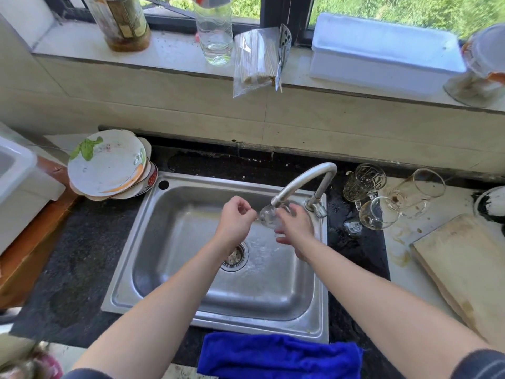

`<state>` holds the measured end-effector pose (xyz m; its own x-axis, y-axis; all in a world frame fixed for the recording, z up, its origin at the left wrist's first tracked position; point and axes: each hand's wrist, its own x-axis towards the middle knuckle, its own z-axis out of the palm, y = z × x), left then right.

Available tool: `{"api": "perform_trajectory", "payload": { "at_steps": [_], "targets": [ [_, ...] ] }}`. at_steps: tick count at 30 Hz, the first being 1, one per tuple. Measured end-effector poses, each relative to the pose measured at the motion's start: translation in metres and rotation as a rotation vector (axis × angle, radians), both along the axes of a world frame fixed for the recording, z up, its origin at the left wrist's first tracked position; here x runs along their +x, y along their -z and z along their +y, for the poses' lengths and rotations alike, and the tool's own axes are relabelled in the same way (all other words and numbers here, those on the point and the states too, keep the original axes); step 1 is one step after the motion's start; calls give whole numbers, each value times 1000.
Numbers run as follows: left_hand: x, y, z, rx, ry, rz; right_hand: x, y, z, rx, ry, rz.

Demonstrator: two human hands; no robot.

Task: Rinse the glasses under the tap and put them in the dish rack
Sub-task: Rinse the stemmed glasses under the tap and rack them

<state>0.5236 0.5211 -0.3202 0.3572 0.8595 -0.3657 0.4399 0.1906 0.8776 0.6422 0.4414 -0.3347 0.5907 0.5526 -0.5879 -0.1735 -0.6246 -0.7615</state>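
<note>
Glass (269, 216) sits directly under the spout of the tap (306, 181), over the far right part of the sink (123, 269). Right hand (296, 228): grip wrapped round the glass from the right. Left hand (236, 220): fingers curled, just beside the glass on its left; contact cannot be told. Water lies wet around the drain (235, 255). Three more glasses (378, 213) stand or lie on the tabletop right of the sink. Stacked plates (109, 162) at far left; blue cloth (278, 356) at the near edge.
</note>
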Motion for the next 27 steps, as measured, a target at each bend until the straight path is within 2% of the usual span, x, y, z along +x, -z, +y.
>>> {"api": "perform_trajectory", "payload": {
  "at_steps": [2,3,5,7,9,11,13,14,15,17,19,20,21,22,25,26,27],
  "targets": [
    [-3,-5,-1,98,-5,38,-8,3,0,-39,-272,-361],
    [-6,-6,-1,111,-17,37,-9,4,0,-28,-381,-425],
    [-10,-8,-1,121,-13,37,-9,2,3,-6,-442,-375],
    [-14,-9,-4,124,-3,21,-8,0,8,-8,-358,-351],
    [-19,-12,-6,147,-5,1,-9,-5,14,-23,-384,-464],
    [-25,-13,-6,187,12,-19,-5,-8,18,-11,-404,-378],
    [-28,-15,-6,222,52,-33,0,-13,22,-20,-255,-48],
    [-28,-17,-7,224,52,-37,1,-13,23,-21,-176,45],
    [-26,-17,-8,205,26,-40,2,-13,24,4,-134,37],
    [-22,-11,-5,0,-100,-72,-1,-14,25,106,-132,-140],
    [-22,-4,1,-399,-209,-68,-5,-20,23,209,-172,-272],
    [-23,-1,2,-505,-204,-39,-4,-22,22,216,-200,-286],
    [-24,4,3,-496,-171,-1,-3,-24,21,200,-244,-306],
    [-24,7,2,-383,-115,47,-2,-27,18,150,-319,-338],
    [-21,7,-2,177,96,173,-5,-27,15,-124,-694,-612],
    [-20,4,-4,283,132,160,-5,-26,15,-155,-734,-672],
    [-19,3,-5,356,150,142,-2,-27,17,-160,-693,-619]
  ]
}}
